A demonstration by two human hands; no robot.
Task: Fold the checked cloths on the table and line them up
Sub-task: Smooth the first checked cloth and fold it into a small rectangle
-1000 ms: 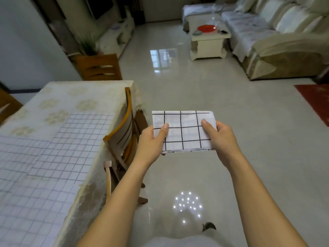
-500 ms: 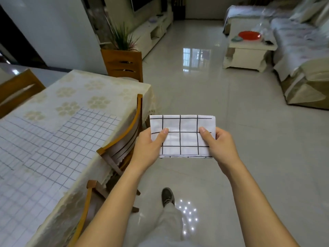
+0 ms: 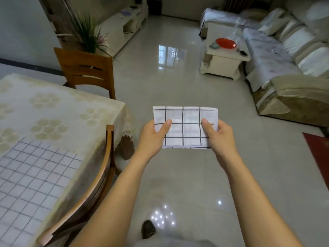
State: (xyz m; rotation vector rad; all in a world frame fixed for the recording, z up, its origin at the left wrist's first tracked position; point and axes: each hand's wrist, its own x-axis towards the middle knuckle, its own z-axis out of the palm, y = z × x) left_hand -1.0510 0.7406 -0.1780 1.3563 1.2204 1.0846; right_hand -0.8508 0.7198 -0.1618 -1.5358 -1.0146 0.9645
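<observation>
A folded white cloth with black check lines (image 3: 185, 129) is held up in the air over the floor, to the right of the table. My left hand (image 3: 153, 138) grips its left edge with the thumb on top. My right hand (image 3: 219, 136) grips its right edge the same way. A larger checked cloth (image 3: 33, 177) lies spread flat on the near left part of the table (image 3: 74, 111), which wears a cream flowered tablecloth.
A wooden chair (image 3: 99, 179) is tucked in at the table's near right side, another chair (image 3: 85, 72) stands at its far end. A white coffee table (image 3: 224, 57) with a red plate and a sofa (image 3: 292, 68) stand across the glossy floor. A shoe (image 3: 147, 229) shows below.
The view has swung left and back from the table. Both hands keep the same hold on the folded cloth, carried a little further from the table corner.
</observation>
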